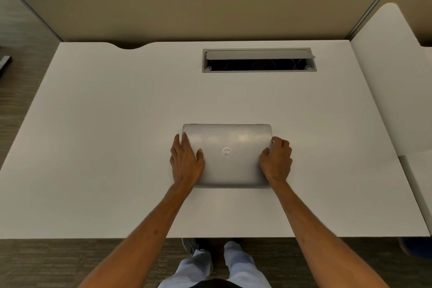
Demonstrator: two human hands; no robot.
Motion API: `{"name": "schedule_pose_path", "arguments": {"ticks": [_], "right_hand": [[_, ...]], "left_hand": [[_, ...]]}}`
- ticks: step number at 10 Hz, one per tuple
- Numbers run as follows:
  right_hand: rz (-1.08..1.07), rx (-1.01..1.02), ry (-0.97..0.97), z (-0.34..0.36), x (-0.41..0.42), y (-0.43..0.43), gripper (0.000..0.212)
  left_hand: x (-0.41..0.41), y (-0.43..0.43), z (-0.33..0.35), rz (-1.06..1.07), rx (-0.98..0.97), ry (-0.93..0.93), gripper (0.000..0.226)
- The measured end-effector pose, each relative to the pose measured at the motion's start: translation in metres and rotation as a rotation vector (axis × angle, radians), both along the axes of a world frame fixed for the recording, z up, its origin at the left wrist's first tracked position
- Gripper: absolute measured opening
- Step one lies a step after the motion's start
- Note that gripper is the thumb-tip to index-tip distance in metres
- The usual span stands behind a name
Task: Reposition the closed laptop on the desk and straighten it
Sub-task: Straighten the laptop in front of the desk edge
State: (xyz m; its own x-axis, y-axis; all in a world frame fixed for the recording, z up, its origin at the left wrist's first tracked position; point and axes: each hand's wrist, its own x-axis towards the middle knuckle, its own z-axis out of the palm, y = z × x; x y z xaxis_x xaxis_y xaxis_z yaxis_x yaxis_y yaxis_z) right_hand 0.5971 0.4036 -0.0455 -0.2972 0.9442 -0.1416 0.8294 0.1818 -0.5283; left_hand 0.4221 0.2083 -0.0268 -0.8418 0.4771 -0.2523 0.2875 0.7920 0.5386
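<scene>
Left hand (187, 161) and right hand (277, 161) clamped on short ends of closed laptop (228, 154); long axis left-right, square to worktop (117, 124) front edge, logo upside down.

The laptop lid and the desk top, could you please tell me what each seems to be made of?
Laptop: probably brushed or matte metal, perhaps aluminium; silver-grey with soft streaky reflections and a circular logo badge. Painted plastic cannot be ruled out.
Desk: likely white laminate over board; flat, uniform, matte, with no grain showing.
</scene>
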Motion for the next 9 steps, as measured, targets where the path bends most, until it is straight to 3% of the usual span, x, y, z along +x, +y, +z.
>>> {"name": "schedule_pose_path", "arguments": {"ticks": [1,3,4,9], "right_hand": [[0.161,0.113,-0.012,-0.002,-0.001,-0.008,0.059],[0.476,0.187,-0.084,-0.006,-0.009,-0.023,0.056],[0.48,0.215,-0.098,-0.005,-0.013,-0.027,0.051],[0.475,0.369,-0.155,0.05,-0.078,-0.002,0.068]], "left_hand": [[0.01,0.001,-0.006,-0.18,-0.03,0.17,0.079],[0.019,0.008,-0.014,-0.371,-0.079,0.252,0.067],[0.024,0.013,-0.015,-0.4,-0.063,0.286,0.066],[-0.032,0.054,0.032,-0.409,-0.025,0.525,0.066]]}}
